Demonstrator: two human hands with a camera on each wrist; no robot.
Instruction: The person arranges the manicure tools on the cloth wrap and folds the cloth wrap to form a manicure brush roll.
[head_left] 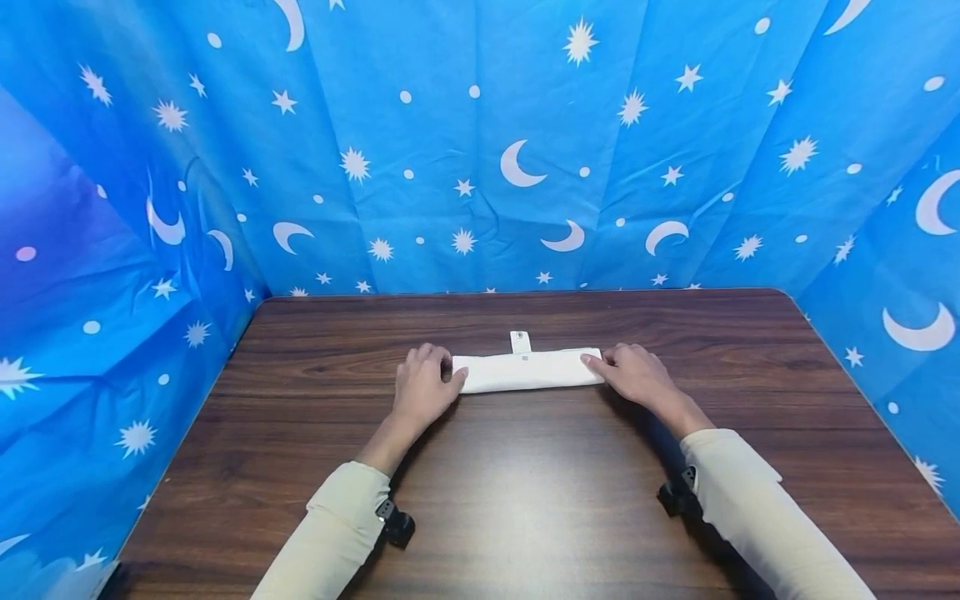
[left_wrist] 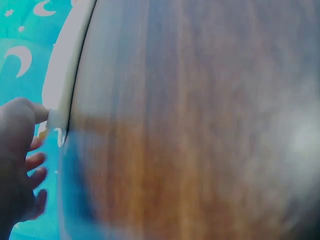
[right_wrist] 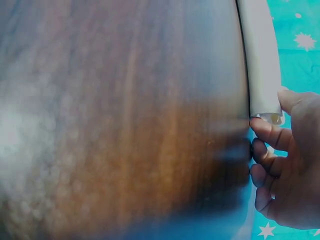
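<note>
A folded white cloth lies as a long narrow strip across the far half of the table, with a small white tag sticking out from its back edge. My left hand pinches its left end, thumb over the front and the other fingers behind. At the opposite end my right hand holds the cloth between thumb and index finger. In the right wrist view the thumb presses on the strip and the remaining fingers curl below its end. The left wrist view shows the left thumb on the strip's end.
The dark wood-grain table has rounded far corners. Blue curtains printed with moons and stars hang behind it and along both sides. Black wrist cameras sit at both cream sleeves.
</note>
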